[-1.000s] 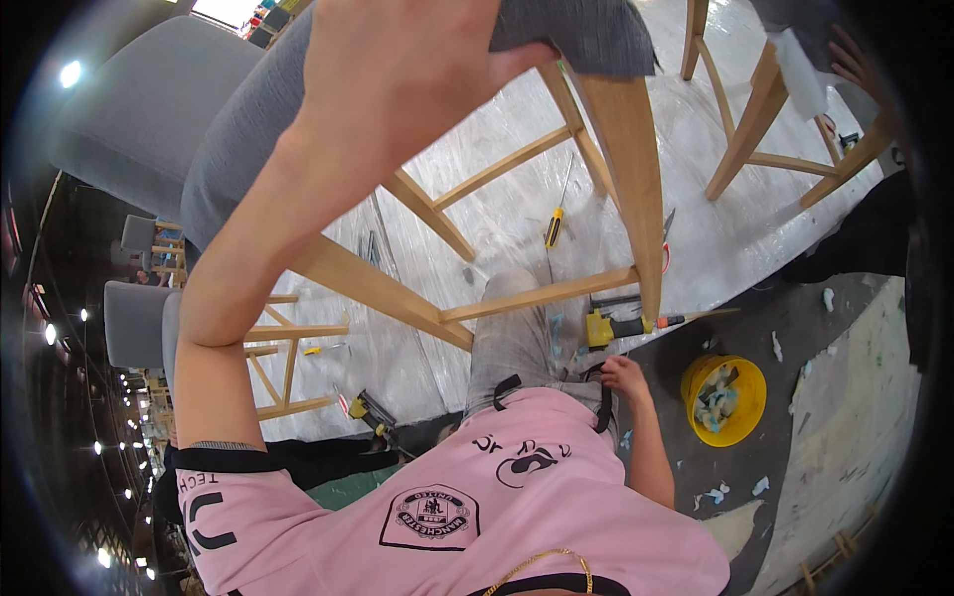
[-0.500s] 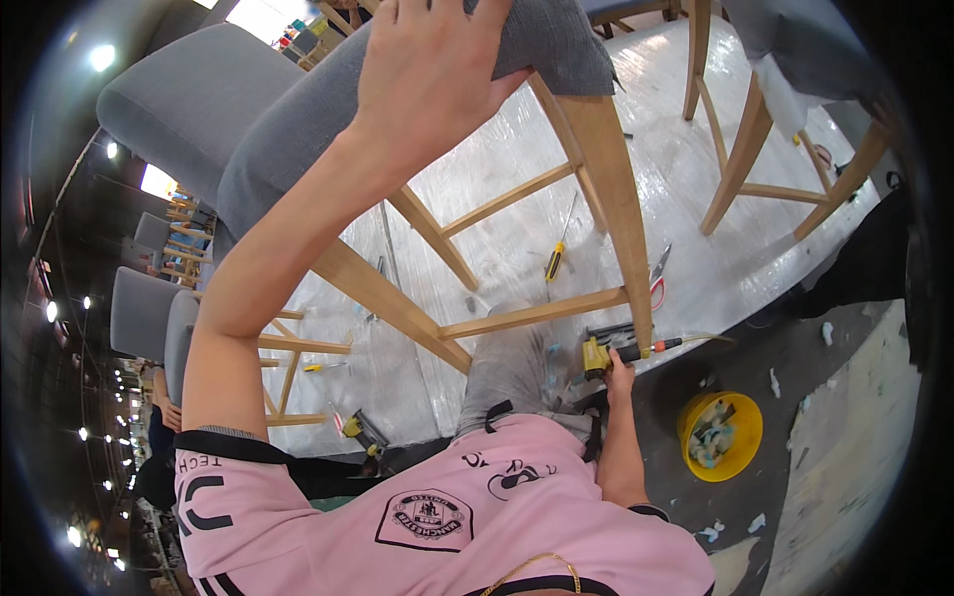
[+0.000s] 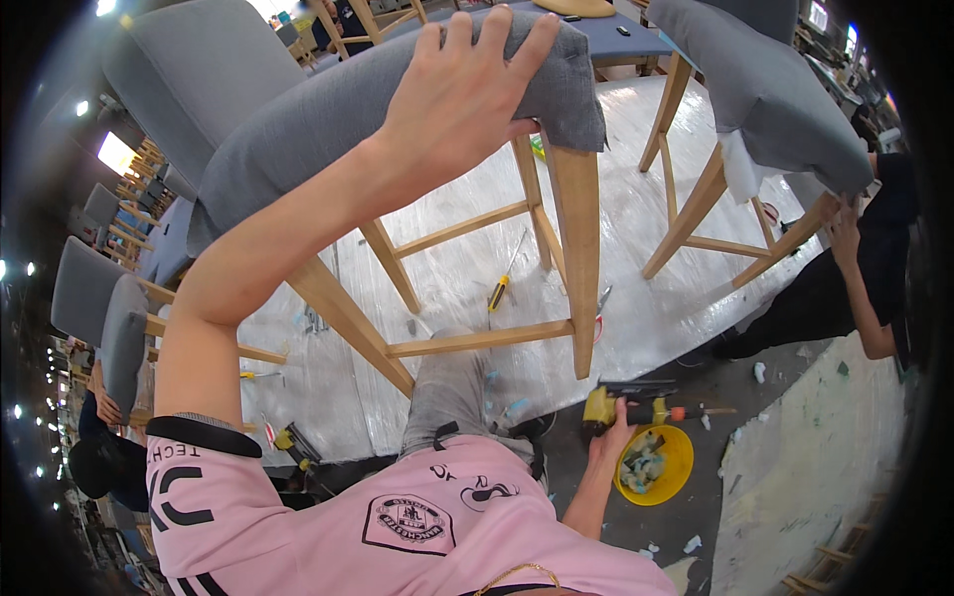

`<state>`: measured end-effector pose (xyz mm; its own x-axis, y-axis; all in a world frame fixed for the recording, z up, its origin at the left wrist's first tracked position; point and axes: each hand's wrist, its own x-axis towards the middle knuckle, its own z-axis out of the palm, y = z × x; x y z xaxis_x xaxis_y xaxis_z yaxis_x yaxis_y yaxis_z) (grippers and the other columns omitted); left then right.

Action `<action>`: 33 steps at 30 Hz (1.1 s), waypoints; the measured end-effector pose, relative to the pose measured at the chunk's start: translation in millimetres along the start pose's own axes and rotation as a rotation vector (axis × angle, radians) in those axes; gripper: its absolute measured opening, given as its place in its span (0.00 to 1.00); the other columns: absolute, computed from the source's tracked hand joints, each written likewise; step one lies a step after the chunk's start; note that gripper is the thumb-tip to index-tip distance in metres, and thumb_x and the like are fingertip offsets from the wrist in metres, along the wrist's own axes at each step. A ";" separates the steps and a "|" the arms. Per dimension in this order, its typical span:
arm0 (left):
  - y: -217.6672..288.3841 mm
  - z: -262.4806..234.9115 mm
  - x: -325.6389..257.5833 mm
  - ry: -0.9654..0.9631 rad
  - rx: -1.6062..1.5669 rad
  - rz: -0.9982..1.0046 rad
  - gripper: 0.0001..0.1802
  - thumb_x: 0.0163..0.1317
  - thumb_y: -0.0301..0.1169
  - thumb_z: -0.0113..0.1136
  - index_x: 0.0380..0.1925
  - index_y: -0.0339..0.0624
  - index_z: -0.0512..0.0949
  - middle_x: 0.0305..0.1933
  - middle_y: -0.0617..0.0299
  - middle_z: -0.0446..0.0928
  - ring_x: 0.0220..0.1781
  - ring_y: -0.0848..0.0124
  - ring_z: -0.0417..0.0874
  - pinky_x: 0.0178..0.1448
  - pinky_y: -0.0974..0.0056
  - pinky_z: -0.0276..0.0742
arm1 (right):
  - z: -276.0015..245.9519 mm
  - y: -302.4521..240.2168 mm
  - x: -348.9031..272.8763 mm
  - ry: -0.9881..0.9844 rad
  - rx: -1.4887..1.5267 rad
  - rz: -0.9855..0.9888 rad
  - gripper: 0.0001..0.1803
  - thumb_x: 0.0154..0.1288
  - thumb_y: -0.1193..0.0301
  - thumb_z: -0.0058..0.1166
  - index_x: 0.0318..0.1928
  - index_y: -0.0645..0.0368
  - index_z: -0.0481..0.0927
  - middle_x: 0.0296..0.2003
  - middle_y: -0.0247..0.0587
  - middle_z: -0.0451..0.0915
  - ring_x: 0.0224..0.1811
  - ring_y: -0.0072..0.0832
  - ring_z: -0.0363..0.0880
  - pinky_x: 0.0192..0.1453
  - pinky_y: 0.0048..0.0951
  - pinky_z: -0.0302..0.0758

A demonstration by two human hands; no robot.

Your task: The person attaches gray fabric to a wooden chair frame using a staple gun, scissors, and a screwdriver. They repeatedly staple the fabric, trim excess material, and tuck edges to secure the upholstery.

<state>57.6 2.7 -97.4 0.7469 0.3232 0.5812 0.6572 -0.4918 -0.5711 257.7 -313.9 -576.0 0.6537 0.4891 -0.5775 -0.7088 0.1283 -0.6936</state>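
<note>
Stands on pale wooden legs point(image 3: 576, 253) as a grey-upholstered chair point(image 3: 288, 149), with seat uppermost. Is held roughly level near the right-hand leg as a yellow-and-black power tool point(image 3: 600, 405).

Over the table's point(image 3: 661, 313) near edge, right of the chair point(image 3: 283, 164), a hand could pass; leftward, its rail point(image 3: 477, 340) fronts the screwdriver point(image 3: 498, 294).
</note>
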 end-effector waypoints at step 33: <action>19.2 10.8 -2.2 0.096 0.221 -0.034 0.37 0.62 0.30 0.60 0.73 0.53 0.67 0.63 0.54 0.73 0.58 0.55 0.76 0.60 0.49 0.74 | 362.8 -122.7 -129.4 -1.146 -0.121 -1.230 0.16 0.53 0.76 0.69 0.41 0.50 0.79 0.52 0.46 0.78 0.56 0.47 0.79 0.74 0.73 0.60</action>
<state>69.6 1.2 -116.0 0.7175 0.2530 0.6490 0.6962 -0.2898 -0.6568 163.9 -80.0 -260.0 0.2094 0.4938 0.8440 0.0976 0.8483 -0.5205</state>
